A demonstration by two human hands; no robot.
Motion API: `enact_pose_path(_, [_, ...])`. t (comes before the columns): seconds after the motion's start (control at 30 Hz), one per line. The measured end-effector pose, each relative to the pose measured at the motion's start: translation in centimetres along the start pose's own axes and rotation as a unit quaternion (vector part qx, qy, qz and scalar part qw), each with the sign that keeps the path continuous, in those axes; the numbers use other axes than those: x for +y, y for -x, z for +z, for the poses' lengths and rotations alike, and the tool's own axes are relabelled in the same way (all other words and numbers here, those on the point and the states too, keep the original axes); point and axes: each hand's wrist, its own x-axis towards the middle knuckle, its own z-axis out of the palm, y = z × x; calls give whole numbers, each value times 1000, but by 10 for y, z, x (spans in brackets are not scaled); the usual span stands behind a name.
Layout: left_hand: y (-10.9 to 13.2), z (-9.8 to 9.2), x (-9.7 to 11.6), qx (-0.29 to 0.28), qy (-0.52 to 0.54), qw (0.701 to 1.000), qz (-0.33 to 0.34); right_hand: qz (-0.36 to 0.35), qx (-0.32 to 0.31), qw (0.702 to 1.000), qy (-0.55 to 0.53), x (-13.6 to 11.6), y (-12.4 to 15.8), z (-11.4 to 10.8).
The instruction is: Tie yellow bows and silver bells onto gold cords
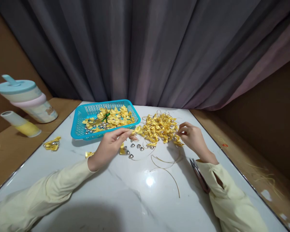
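Between the thumb and fingers of my left hand [111, 144] is a yellow ribbon bow [137, 130], held just left of a heap of yellow bows with bells and thin cords [159, 127]. My right hand [192, 137] is at the heap's right edge, fingers pinched together; what they hold, if anything, is too small to make out. Several small silver bells [138, 146] lie loose below my left hand. Loose gold cords [169, 170] curl on the white table in front of the heap.
A blue plastic basket [74, 127] with more bows and bells stands behind my left hand. Thread snips [199, 176] lie beside my right sleeve. A few bows [52, 144] sit at the left. A lidded tumbler [33, 103] and a yellow thread cone [23, 125] stand beyond the left edge.
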Motion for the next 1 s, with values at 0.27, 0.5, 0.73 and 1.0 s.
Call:
enact_pose_path(0.27, [0, -2, -7, 32, -58, 994, 85, 11, -11, 1000, 19, 6, 0, 1])
enact_pose_path(0.5, [1, -3, -2, 13, -23, 996, 83, 33, -5, 999, 42, 20, 0, 7])
enact_pose_path(0.73, [0, -3, -3, 7, 10, 998, 55, 66, 15, 995, 79, 30, 0, 6])
enact_pose_path(1.0, [1, -3, -1, -9, 15, 998, 53, 115, 44, 987, 99, 47, 5, 3])
